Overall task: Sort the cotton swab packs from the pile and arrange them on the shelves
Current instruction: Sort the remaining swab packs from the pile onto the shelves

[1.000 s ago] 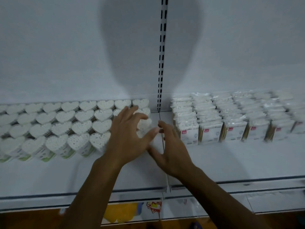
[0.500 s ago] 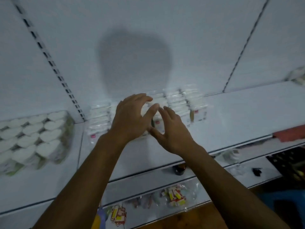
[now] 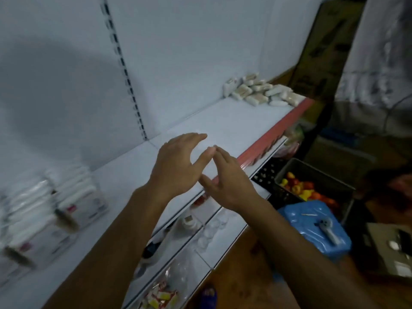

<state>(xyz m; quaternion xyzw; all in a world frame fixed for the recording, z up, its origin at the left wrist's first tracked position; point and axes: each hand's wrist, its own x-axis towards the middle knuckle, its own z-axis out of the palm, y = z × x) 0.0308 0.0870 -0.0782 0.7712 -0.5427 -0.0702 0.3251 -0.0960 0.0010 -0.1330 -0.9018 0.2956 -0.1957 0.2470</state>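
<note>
My left hand (image 3: 178, 163) and my right hand (image 3: 227, 177) hover side by side above the white shelf (image 3: 234, 123), fingers straight, holding nothing. The left thumb tip nearly meets the right fingertips. Rows of arranged rectangular cotton swab packs (image 3: 44, 210) stand blurred at the shelf's left. A loose pile of cotton swab packs (image 3: 256, 92) lies at the far right end of the same shelf, well beyond both hands.
A slotted upright (image 3: 124, 70) divides the white back wall. Lower shelves (image 3: 185, 248) hold small packets and bottles. On the floor to the right stand a black crate of colourful items (image 3: 307, 188) and a blue wrapped bundle (image 3: 318, 230).
The view has swung right, away from the heart-shaped packs and arranged rows. Both hands have left the packs and now hover empty over bare shelf; the pile has come into view.
</note>
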